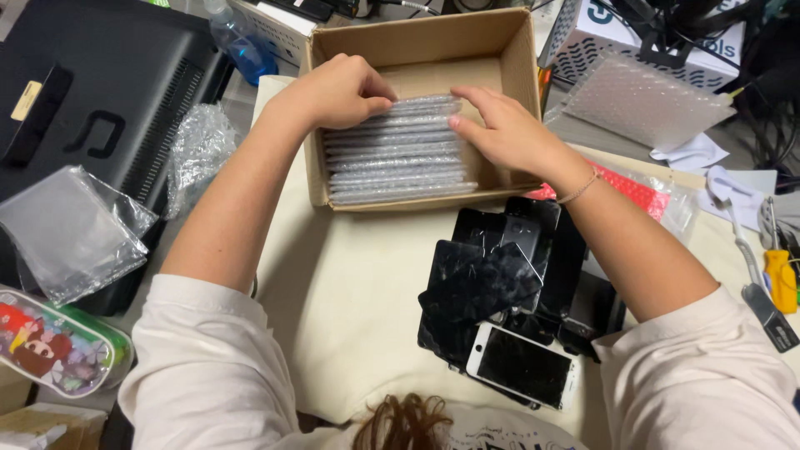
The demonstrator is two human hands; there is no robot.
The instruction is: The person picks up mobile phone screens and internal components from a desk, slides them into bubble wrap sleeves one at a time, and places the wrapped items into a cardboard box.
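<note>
Both your hands are in the cardboard box [508, 62], on the row of bubble-wrapped flat packs [398, 150].

Packs: stood on edge, filed one behind another. Each pack's long axis runs left-right across the box; the row itself runs from the box's near wall towards its far wall. Top edges face up at you. The row fills the near part of the box; bare cardboard floor shows behind it at the far wall.

Your left hand [333, 90]: at the far-left end of the row, fingers curled down, tips pinched on the top edge of the rearmost packs. Partly closed grip, touching the wrap. Can't tell how many packs it has hold of.

Your right hand [508, 133]: at the right end of the row, against the box's right wall. Fingers nearly straight, pointing left, tips pressed flat on the ends of the far packs. Not a clamp, more a loose open press.

Relative to the box:
- Just beside its near wall, right of centre: a pile of black phone screens [500, 275], overlapping at odd angles, one white-framed screen [523, 365] at the near edge.
- Well left: a crumpled clear bag [71, 229].
- Beyond its right wall: a bubble-wrap sheet [637, 100].
- Well right: a yellow-handled screwdriver [782, 279].
</note>
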